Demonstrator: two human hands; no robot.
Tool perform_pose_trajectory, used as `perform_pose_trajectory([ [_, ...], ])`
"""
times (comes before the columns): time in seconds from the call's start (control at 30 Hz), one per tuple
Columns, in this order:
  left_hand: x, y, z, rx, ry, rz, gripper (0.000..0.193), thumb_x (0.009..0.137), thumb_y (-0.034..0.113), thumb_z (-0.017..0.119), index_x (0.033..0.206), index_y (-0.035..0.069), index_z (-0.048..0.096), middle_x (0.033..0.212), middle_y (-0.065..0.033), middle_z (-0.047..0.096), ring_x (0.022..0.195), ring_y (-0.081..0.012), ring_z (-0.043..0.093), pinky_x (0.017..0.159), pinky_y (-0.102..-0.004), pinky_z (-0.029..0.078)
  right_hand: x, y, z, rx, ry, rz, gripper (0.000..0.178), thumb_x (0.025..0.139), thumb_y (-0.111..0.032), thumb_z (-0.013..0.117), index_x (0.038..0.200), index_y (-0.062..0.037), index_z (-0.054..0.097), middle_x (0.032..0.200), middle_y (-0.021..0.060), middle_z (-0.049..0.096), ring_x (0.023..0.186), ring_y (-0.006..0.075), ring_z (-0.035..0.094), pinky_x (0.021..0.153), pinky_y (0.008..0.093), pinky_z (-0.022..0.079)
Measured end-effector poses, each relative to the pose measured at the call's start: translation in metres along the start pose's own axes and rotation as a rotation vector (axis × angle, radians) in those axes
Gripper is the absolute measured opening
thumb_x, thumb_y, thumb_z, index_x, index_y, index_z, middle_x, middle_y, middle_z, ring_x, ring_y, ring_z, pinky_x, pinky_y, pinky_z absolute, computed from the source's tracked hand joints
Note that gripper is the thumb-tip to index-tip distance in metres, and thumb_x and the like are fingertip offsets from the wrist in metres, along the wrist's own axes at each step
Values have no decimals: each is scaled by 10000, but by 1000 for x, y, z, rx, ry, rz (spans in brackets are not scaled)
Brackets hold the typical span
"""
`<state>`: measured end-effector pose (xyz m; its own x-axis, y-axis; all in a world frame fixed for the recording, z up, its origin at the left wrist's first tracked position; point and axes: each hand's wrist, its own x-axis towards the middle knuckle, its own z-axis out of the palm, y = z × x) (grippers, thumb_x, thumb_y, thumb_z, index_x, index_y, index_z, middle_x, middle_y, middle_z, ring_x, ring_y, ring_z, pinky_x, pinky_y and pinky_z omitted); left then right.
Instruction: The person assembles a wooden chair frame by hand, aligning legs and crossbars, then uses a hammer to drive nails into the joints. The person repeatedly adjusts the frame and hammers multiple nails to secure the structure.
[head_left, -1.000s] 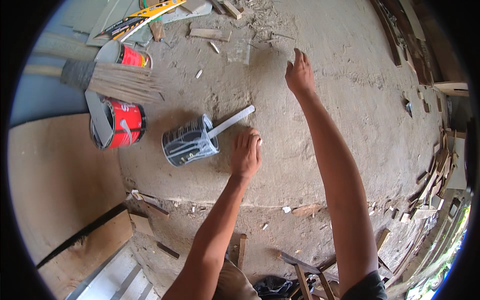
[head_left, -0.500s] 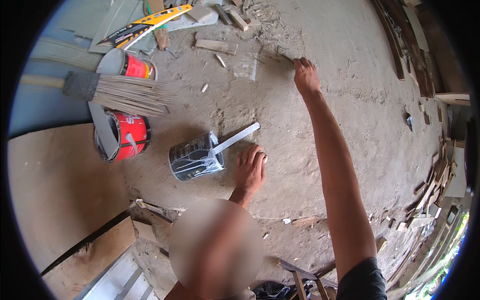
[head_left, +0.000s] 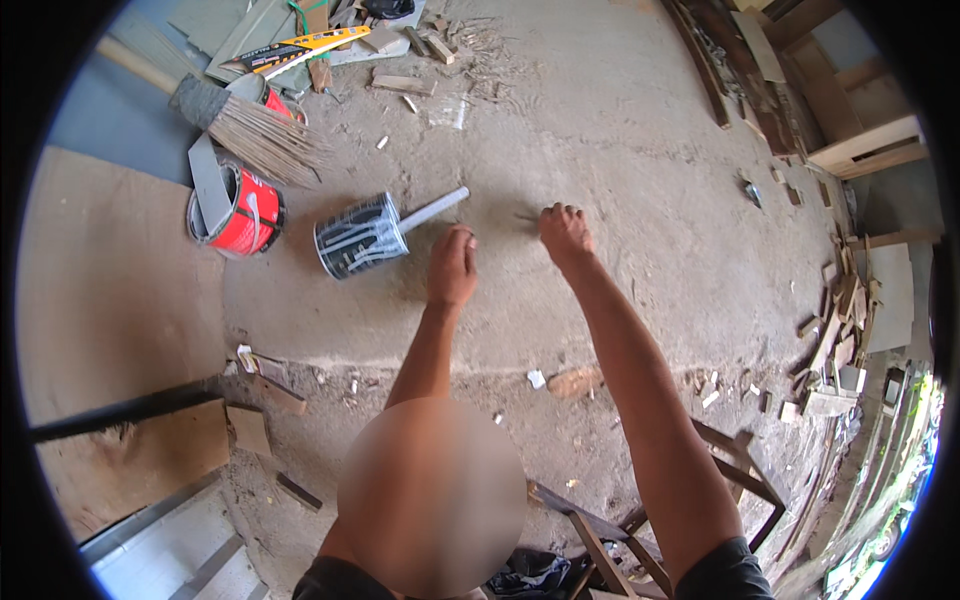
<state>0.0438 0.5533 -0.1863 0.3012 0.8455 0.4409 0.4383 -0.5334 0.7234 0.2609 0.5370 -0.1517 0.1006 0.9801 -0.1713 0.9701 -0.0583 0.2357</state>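
My left hand is closed just right of a dark paint can streaked with white drips. Whatever is inside its fingers is too small or hidden to name. A flat white-coated stick juts from the can's mouth toward the right. The can lies tilted in this view, its opening facing right. My right hand is closed a short way right of the left one, low over the concrete floor. A thin dark piece pokes out left of its fingers; its kind cannot be made out.
At left are a red can with a grey flat piece in it, a stiff broom and a yellow-black saw sleeve. Wood scraps pile along the right. A wooden frame lies near my arms, and plywood at left.
My right hand has come back nearer, close to the left hand. The view has shifted, so the cans and broom sit higher and further left. My left hand stays beside the paint can.
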Motion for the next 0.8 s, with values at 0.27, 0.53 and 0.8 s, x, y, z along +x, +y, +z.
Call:
perform_pose_trajectory([
  [0.27,-44,76,-44,-145,244,-430,193,903,185,671,983,11,695,927,-91,649,883,-230,611,782,-337,471,-101,3,-81,971,84,24,169,857,-139,655,987,-39,697,911,134,714,908,245,697,810,420,541],
  [0.53,-36,240,-97,-942,-25,-628,271,912,273,686,1070,55,713,941,-30,662,825,-124,600,733,-298,489,-268,24,-245,1747,-17,-261,422,929,-105,645,1307,24,511,979,122,701,901,172,676,791,298,547],
  [0.8,-59,436,-244,-1140,-592,-429,286,923,241,658,1145,60,666,972,-3,656,919,-127,605,844,-332,472,-462,46,-356,1687,224,-121,284,903,-65,663,1155,27,571,977,118,694,892,193,696,768,294,544],
])
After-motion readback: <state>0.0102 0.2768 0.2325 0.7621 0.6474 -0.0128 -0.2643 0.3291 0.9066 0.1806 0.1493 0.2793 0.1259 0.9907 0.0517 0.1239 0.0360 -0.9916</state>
